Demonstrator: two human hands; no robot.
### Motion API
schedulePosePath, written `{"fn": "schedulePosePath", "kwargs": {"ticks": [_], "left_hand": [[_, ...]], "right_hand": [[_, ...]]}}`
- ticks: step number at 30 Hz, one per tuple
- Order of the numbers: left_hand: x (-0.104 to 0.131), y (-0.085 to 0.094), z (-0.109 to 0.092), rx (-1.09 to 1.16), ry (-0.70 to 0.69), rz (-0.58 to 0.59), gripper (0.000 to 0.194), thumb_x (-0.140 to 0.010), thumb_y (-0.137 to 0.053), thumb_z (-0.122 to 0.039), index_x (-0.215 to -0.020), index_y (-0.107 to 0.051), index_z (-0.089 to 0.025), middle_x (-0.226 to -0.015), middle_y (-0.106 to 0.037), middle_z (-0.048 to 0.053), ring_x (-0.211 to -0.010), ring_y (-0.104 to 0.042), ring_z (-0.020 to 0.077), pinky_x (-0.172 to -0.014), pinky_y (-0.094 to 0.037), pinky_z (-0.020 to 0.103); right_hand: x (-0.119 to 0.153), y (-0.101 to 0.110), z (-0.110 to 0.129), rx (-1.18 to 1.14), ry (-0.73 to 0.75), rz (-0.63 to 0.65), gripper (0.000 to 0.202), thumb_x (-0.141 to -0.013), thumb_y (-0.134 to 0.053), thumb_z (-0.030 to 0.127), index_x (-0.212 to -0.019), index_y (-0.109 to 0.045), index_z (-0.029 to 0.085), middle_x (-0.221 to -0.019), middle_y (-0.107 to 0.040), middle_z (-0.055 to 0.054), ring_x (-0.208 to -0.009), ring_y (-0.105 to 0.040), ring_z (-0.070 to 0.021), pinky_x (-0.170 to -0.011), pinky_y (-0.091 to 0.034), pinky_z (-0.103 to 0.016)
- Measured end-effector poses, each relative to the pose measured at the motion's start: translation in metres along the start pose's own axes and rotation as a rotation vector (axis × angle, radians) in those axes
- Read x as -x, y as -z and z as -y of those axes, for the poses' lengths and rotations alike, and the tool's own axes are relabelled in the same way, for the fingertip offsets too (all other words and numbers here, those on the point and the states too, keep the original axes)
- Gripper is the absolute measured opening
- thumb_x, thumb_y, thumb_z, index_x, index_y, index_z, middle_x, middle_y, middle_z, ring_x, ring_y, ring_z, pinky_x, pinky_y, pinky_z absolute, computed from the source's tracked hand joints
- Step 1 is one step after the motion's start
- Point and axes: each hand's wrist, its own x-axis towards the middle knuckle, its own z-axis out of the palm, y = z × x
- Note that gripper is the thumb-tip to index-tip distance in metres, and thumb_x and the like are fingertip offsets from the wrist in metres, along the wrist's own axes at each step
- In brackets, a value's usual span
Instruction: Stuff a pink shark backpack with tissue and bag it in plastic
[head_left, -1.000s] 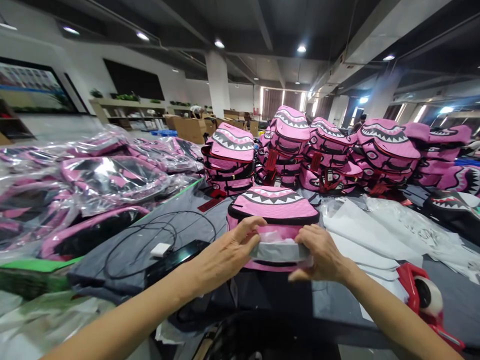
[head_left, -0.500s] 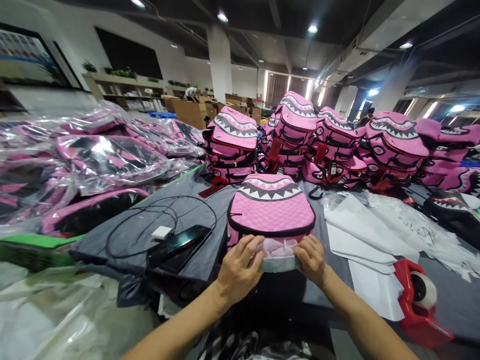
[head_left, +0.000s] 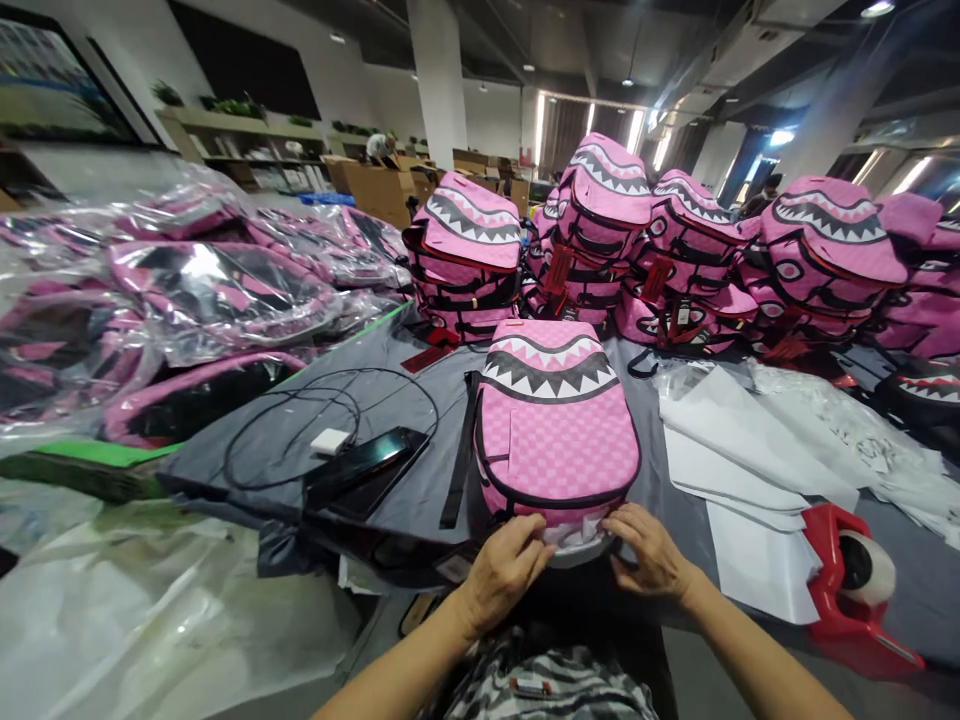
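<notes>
A pink checkered backpack (head_left: pixel 562 430) with a shark-teeth print lies on the grey-covered table, its near end at the table's front edge. White lining or wrapping (head_left: pixel 577 545) shows at that near end. My left hand (head_left: pixel 510 565) grips the left side of this white edge, fingers bent round it. At the right side of the same edge, my right hand (head_left: pixel 646 550) pinches the material with thumb and fingers. The parts of the fingers under the edge are hidden.
Stacked pink backpacks (head_left: pixel 469 255) stand behind. Plastic-wrapped bags (head_left: pixel 217 300) are heaped at left. A phone (head_left: pixel 367 465) and cable lie left; white sheets (head_left: pixel 735 450) and a red tape dispenser (head_left: pixel 847 600) lie right. A person (head_left: pixel 381 148) bends over far boxes.
The backpack now lies flatter, showing more of its front, with a black strap out at its left. Both hands are slightly lower and further right in the picture. The view has tilted down.
</notes>
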Motion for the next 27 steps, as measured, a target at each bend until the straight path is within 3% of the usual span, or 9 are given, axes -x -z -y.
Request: {"fn": "schedulePosePath", "kwargs": {"ticks": [3,8,12,14,17,19,21,23,27], "left_hand": [[-0.009,0.000,0.006,-0.057,-0.008,0.043,0.013,-0.094,-0.054,-0.011,-0.106,-0.051,-0.009,-0.104,-0.058,0.011,-0.095,-0.060,0.0165,-0.082,-0.055,0.026],[-0.009,0.005,0.007,-0.060,0.027,0.322,0.040,-0.089,-0.058,-0.011,-0.127,-0.047,-0.011,-0.111,-0.051,0.011,-0.092,-0.057,0.0194,-0.079,-0.056,0.032],[-0.009,0.007,0.001,-0.093,0.024,0.420,0.043,-0.074,-0.069,-0.002,-0.111,-0.049,-0.011,-0.112,-0.051,0.011,-0.092,-0.052,0.0223,-0.075,-0.055,0.037],[-0.013,0.005,0.002,-0.147,-0.068,0.389,0.032,-0.077,-0.065,-0.002,-0.104,-0.051,-0.009,-0.115,-0.054,0.011,-0.095,-0.051,0.0234,-0.078,-0.053,0.038],[-0.028,0.003,0.011,-0.005,-0.312,0.383,0.012,-0.086,-0.051,0.001,-0.095,-0.054,-0.006,-0.114,-0.058,0.011,-0.110,-0.050,0.0231,-0.097,-0.047,0.035],[-0.043,0.003,0.022,0.234,-0.443,0.477,0.012,-0.087,-0.045,0.001,-0.091,-0.054,-0.006,-0.113,-0.059,0.011,-0.113,-0.051,0.0192,-0.101,-0.042,0.027],[-0.057,0.003,0.033,0.390,-0.504,0.617,0.008,-0.088,-0.046,-0.004,-0.086,-0.051,-0.011,-0.100,-0.060,0.006,-0.093,-0.055,0.0143,-0.085,-0.045,0.024],[-0.070,0.003,0.040,0.373,-0.561,0.748,0.007,-0.089,-0.051,-0.010,-0.083,-0.049,-0.014,-0.082,-0.056,0.000,-0.068,-0.048,0.0124,-0.061,-0.038,0.027],[-0.081,0.004,0.043,0.215,-0.766,0.905,0.008,-0.093,-0.053,-0.011,-0.087,-0.050,-0.015,-0.070,-0.050,-0.002,-0.057,-0.040,0.0142,-0.052,-0.025,0.032]], "right_hand": [[-0.013,0.013,-0.002,0.059,-0.035,0.082,0.034,-0.095,-0.050,0.017,-0.128,-0.046,0.011,-0.089,-0.059,-0.005,-0.080,-0.051,-0.0138,-0.074,-0.045,-0.027],[-0.025,0.014,0.002,0.104,-0.114,0.208,0.010,-0.091,-0.059,0.022,-0.089,-0.052,0.015,-0.080,-0.051,-0.002,-0.070,-0.041,-0.0141,-0.062,-0.034,-0.027],[-0.025,0.021,0.009,0.152,0.007,0.139,0.008,-0.093,-0.049,0.011,-0.091,-0.056,0.012,-0.105,-0.058,-0.007,-0.097,-0.048,-0.0158,-0.083,-0.037,-0.028],[-0.024,0.025,0.008,0.169,0.098,0.125,0.013,-0.096,-0.045,0.011,-0.098,-0.057,0.013,-0.114,-0.060,-0.006,-0.108,-0.047,-0.0179,-0.089,-0.034,-0.031],[-0.024,0.028,0.000,0.172,0.098,0.155,0.008,-0.096,-0.046,0.013,-0.094,-0.054,0.013,-0.091,-0.059,-0.003,-0.086,-0.042,-0.0164,-0.074,-0.027,-0.030],[-0.026,0.029,-0.008,0.142,0.085,0.191,0.008,-0.096,-0.052,0.019,-0.091,-0.052,0.012,-0.078,-0.052,-0.002,-0.076,-0.035,-0.0163,-0.070,-0.023,-0.030],[-0.029,0.029,-0.016,0.082,0.096,0.254,0.017,-0.093,-0.059,0.028,-0.090,-0.052,0.013,-0.078,-0.049,-0.002,-0.075,-0.034,-0.0161,-0.068,-0.023,-0.030],[-0.032,0.031,-0.022,0.028,0.138,0.344,0.019,-0.093,-0.059,0.034,-0.091,-0.054,0.015,-0.085,-0.052,-0.002,-0.078,-0.036,-0.0158,-0.068,-0.023,-0.030],[-0.042,0.034,-0.030,-0.025,0.207,0.522,0.015,-0.098,-0.050,0.029,-0.093,-0.057,0.017,-0.090,-0.055,0.000,-0.079,-0.040,-0.0131,-0.066,-0.026,-0.029]]}}
